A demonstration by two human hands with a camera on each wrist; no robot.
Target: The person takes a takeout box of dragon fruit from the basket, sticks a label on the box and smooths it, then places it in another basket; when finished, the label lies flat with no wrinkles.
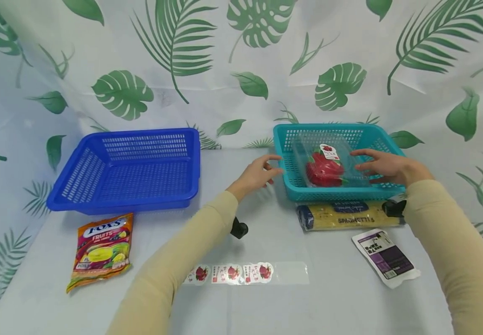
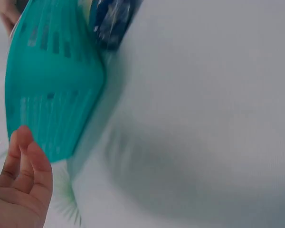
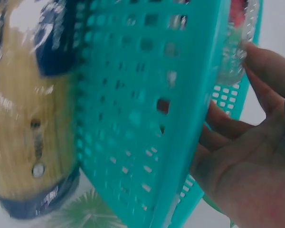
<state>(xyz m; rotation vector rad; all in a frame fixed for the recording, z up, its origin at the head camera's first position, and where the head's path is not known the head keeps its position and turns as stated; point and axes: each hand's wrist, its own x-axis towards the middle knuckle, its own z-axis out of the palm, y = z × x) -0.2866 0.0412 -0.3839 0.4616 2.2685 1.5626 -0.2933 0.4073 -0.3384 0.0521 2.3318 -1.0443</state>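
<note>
A clear plastic box [image 1: 302,153] with a sticker label [image 1: 329,151] lies in the teal basket [image 1: 281,139]. Red dragon fruit [image 1: 323,171] shows through it. My right hand [image 1: 392,167] reaches over the basket's right part, fingers spread beside the box. In the right wrist view, a fingertip of the right hand [image 3: 256,137] is at the box's edge; whether it touches cannot be told. At the basket's left rim, my left hand [image 1: 256,174] has loosely bent fingers and holds nothing. The left wrist view puts the left hand [image 2: 26,185] just beside the basket wall [image 2: 52,76].
A spaghetti pack [image 1: 350,218] lies along the teal basket's front. Nearer is a white and purple packet [image 1: 385,258]. A strip of dragon fruit stickers [image 1: 291,273] lies front centre. At left stand a blue basket [image 1: 141,204] and a candy bag [image 1: 101,251].
</note>
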